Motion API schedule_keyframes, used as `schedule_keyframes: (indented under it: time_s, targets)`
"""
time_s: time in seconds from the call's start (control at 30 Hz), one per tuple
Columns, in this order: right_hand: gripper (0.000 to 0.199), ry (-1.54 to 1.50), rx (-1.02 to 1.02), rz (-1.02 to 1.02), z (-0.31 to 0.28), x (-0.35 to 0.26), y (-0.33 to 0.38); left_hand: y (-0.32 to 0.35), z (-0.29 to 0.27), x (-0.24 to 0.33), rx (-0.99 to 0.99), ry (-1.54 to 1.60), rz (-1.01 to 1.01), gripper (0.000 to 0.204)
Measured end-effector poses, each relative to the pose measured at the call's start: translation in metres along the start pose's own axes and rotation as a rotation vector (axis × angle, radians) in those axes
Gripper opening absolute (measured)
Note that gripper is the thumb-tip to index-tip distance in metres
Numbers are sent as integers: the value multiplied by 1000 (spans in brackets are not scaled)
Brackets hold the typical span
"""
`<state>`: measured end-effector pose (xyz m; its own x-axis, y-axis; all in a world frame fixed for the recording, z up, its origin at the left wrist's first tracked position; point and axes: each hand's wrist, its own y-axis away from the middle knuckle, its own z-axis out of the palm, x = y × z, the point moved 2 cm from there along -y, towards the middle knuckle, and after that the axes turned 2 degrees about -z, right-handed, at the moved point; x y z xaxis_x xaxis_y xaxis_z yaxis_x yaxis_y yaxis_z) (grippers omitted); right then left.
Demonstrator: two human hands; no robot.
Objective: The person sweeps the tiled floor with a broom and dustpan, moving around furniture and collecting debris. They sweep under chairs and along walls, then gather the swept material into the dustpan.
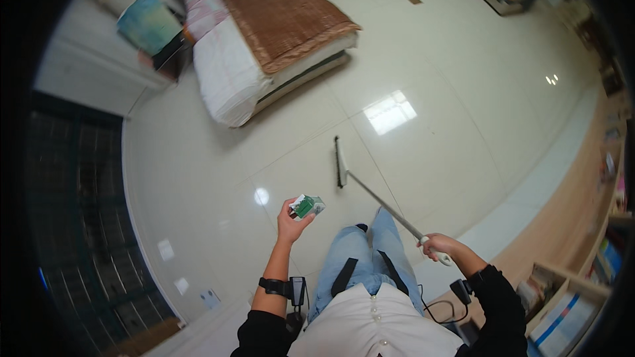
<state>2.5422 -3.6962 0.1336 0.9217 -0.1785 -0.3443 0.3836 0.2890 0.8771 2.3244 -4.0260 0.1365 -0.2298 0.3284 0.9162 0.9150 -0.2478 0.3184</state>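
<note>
My left hand (291, 226) is wrapped round a small green and white box (305, 207), held out in front of me above the floor. Its top looks white and crumpled, but I cannot make out what is inside. In my right hand (440, 245) is the white grip end of a long-handled floor brush (383, 201). Its grey pole slants down and to the left. At the far end, the white head with dark bristles is at floor level, to the right of and beyond the box.
Glossy pale tiles (284, 158) cover the floor. A bed (284, 16) with a brown cover stands at the far left. Wooden shelving (562, 284) with books runs along my right. A dark barred door or window (79, 225) is on the left.
</note>
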Motion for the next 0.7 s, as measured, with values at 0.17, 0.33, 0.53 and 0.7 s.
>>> schedule_keyframes:
  time_s: [0.17, 0.33, 0.53, 0.7]
  targets:
    - [5, 547, -232, -95, 32, -99, -118, 16, -10, -32, 211, 166, -32, 51]
    - [8, 276, -398, 24, 126, -171, -221, 36, -35, -65, 474, 274, -61, 52]
    - [9, 166, -348, 31, 188, -263, -327, 19, -60, -91, 688, 312, -156, 51]
    - [9, -303, -352, 217, 151, -346, -385, -32, -79, -75, 625, 302, -247, 52]
